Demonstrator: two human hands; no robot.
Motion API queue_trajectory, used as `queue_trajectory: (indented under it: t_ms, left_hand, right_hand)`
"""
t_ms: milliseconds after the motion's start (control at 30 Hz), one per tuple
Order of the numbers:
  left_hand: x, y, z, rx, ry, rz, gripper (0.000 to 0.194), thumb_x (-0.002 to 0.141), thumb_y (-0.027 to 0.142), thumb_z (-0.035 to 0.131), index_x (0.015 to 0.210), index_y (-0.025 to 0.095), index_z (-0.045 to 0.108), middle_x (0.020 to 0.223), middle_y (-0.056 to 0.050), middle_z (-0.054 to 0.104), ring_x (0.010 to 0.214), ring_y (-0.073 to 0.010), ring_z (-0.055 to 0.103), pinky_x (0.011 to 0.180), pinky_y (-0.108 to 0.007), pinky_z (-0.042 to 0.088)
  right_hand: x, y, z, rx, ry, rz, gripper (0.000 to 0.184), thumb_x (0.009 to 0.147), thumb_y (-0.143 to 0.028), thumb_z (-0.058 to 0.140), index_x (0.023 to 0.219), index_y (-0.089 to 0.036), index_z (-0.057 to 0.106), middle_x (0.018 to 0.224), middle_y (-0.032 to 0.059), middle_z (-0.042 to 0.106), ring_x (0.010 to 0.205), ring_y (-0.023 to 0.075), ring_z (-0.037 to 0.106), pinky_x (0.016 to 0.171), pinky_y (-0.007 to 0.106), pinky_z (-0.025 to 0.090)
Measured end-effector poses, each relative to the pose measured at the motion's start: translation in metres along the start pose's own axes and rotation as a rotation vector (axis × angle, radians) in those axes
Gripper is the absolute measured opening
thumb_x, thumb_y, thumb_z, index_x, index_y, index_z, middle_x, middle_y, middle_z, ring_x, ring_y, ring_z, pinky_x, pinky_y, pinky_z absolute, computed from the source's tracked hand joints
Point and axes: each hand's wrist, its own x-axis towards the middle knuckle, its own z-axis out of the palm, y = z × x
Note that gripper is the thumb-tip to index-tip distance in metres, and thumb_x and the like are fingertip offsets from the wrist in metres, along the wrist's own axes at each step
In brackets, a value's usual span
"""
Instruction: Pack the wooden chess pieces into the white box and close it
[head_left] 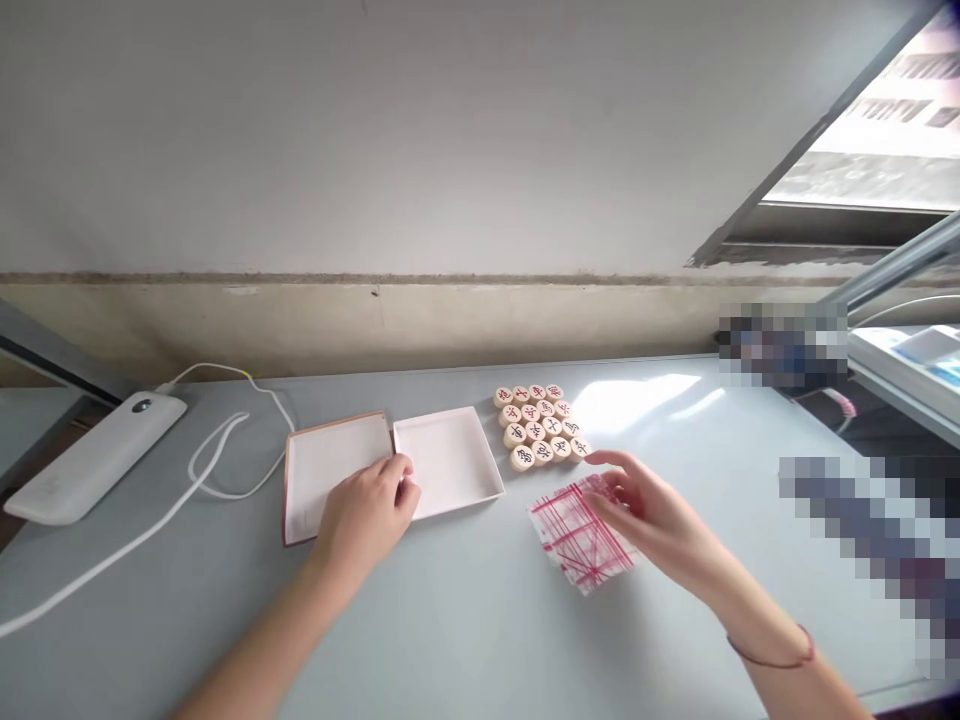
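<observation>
Discs (pixel 552 426) marked with characters sit in four rows on a grey table (pixel 465 630). Open box (pixel 454 455), two white-lined halves, lies left of them. Left hand (pixel 369 505): fingers curled at the box's middle; whether they grip it cannot be told. Right hand (pixel 651 512): thumb and forefinger parted over red-lined sheet (pixel 574 540), just before the discs; hold unclear.

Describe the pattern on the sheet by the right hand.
The sheet has crossing red lines on white; head view.

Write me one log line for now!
left hand: at open box, grip unclear | right hand: at pink-striped sheet, grip unclear | game pieces: in rows, right of box
</observation>
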Motion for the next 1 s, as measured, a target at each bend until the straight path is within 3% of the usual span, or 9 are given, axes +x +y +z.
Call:
queue_trajectory:
  t_ms: [100, 233, 333, 400, 433, 533, 667, 800, 1000]
  left_hand:
    - [0.004, 0.002, 0.001, 0.018, -0.024, -0.001, 0.018, 0.085, 0.013, 0.040, 0.083, 0.022, 0.056, 0.076, 0.003, 0.067, 0.065, -0.0149, 0.060, 0.053, -0.025, 0.030]
    - [0.010, 0.001, 0.001, 0.051, 0.010, 0.052, 0.019, 0.087, 0.015, 0.042, 0.095, 0.022, 0.057, 0.079, 0.002, 0.068, 0.066, -0.0156, 0.061, 0.056, -0.026, 0.033]
    - [0.007, 0.001, -0.006, 0.137, 0.244, 0.178, 0.022, 0.090, 0.029, 0.048, 0.110, 0.020, 0.055, 0.078, -0.002, 0.065, 0.070, -0.0194, 0.060, 0.062, -0.029, 0.035]
    - [-0.003, 0.006, -0.012, 0.127, 0.412, 0.314, 0.023, 0.091, 0.034, 0.050, 0.107, 0.018, 0.056, 0.076, -0.003, 0.061, 0.071, -0.0203, 0.057, 0.066, -0.032, 0.034]
    - [-0.010, 0.009, -0.013, 0.067, 0.422, 0.418, 0.017, 0.091, 0.031, 0.050, 0.100, 0.017, 0.056, 0.074, -0.002, 0.060, 0.069, -0.0189, 0.055, 0.066, -0.031, 0.034]
    - [-0.031, 0.020, -0.006, -0.057, 0.287, 0.741, 0.021, 0.089, 0.020, 0.046, 0.068, 0.019, 0.048, 0.058, 0.001, 0.048, 0.057, -0.0153, 0.043, 0.058, -0.030, 0.028]
    - [-0.045, 0.021, 0.019, -0.063, 0.118, 0.888, 0.027, 0.085, 0.021, 0.050, 0.060, 0.019, 0.039, 0.056, 0.002, 0.045, 0.053, -0.0142, 0.037, 0.053, -0.032, 0.023]
    - [-0.044, 0.013, 0.029, -0.041, 0.006, 0.865, 0.031, 0.083, 0.028, 0.057, 0.061, 0.019, 0.037, 0.058, 0.002, 0.046, 0.055, -0.0136, 0.039, 0.054, -0.031, 0.025]
    - [-0.042, 0.012, 0.025, -0.028, -0.054, 0.867, 0.028, 0.082, 0.027, 0.058, 0.063, 0.020, 0.039, 0.059, 0.003, 0.046, 0.055, -0.0136, 0.040, 0.053, -0.032, 0.026]
  right_hand:
    - [0.000, 0.012, 0.016, -0.164, 0.191, 0.004, 0.040, 0.085, -0.051, 0.048, 0.113, -0.022, 0.047, 0.077, 0.0030, 0.063, 0.052, 0.0134, 0.048, 0.049, 0.027, 0.043]
    - [0.003, 0.022, 0.023, -0.310, 0.270, -0.005, 0.035, 0.089, -0.045, 0.042, 0.115, -0.022, 0.046, 0.077, 0.0030, 0.064, 0.055, 0.0159, 0.053, 0.052, 0.029, 0.044]
    - [0.003, 0.024, 0.020, -0.519, 0.432, -0.146, 0.033, 0.090, -0.043, 0.043, 0.113, -0.021, 0.051, 0.086, 0.0077, 0.063, 0.073, 0.0226, 0.058, 0.064, 0.035, 0.046]
    - [0.000, 0.015, 0.018, -0.616, 0.557, -0.308, 0.026, 0.090, -0.039, 0.046, 0.107, -0.020, 0.054, 0.093, 0.0108, 0.063, 0.086, 0.0261, 0.057, 0.072, 0.038, 0.045]
    - [-0.003, 0.007, 0.019, -0.625, 0.577, -0.405, 0.020, 0.091, -0.034, 0.047, 0.103, -0.021, 0.055, 0.094, 0.0109, 0.062, 0.087, 0.0256, 0.056, 0.073, 0.038, 0.045]
    - [-0.014, -0.021, 0.039, -0.553, 0.396, -0.741, 0.011, 0.088, -0.015, 0.046, 0.083, -0.021, 0.055, 0.075, 0.0053, 0.060, 0.067, 0.0173, 0.051, 0.062, 0.030, 0.039]
    - [-0.020, -0.036, 0.090, -0.564, 0.116, -1.139, 0.024, 0.080, -0.014, 0.046, 0.057, -0.020, 0.041, 0.050, -0.0014, 0.041, 0.047, 0.0127, 0.030, 0.049, 0.030, 0.020]
    - [-0.018, -0.024, 0.118, -0.521, -0.080, -1.124, 0.019, 0.078, -0.016, 0.041, 0.059, -0.020, 0.041, 0.052, -0.0021, 0.042, 0.046, 0.0122, 0.025, 0.049, 0.030, 0.019]
    - [-0.014, -0.022, 0.107, -0.483, -0.079, -1.036, 0.022, 0.082, -0.013, 0.039, 0.060, -0.019, 0.040, 0.055, -0.0012, 0.043, 0.052, 0.0133, 0.028, 0.055, 0.030, 0.020]
